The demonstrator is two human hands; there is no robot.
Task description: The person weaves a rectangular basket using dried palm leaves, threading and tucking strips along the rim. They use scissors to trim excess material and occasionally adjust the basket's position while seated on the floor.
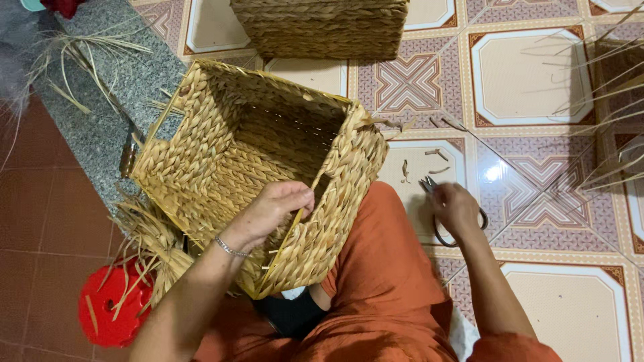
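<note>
A square woven straw basket (221, 144) lies tilted across my lap, its opening facing up and away. My left hand (276, 206) reaches over the near rim and pinches a straw strand at the basket's inner edge. My right hand (455, 208) rests on the tiled floor to the right of my orange-clad knee and closes around a pair of scissors (437, 231), whose dark handle loops show below the fingers and blades point up-left.
A second woven basket (322, 27) stands at the top. Loose straw (87, 60) lies on the grey stone step at the left. A red plastic stool (111, 308) sits at lower left. Straw offcuts (429, 157) dot the tiles; dry fronds (614, 114) spread at right.
</note>
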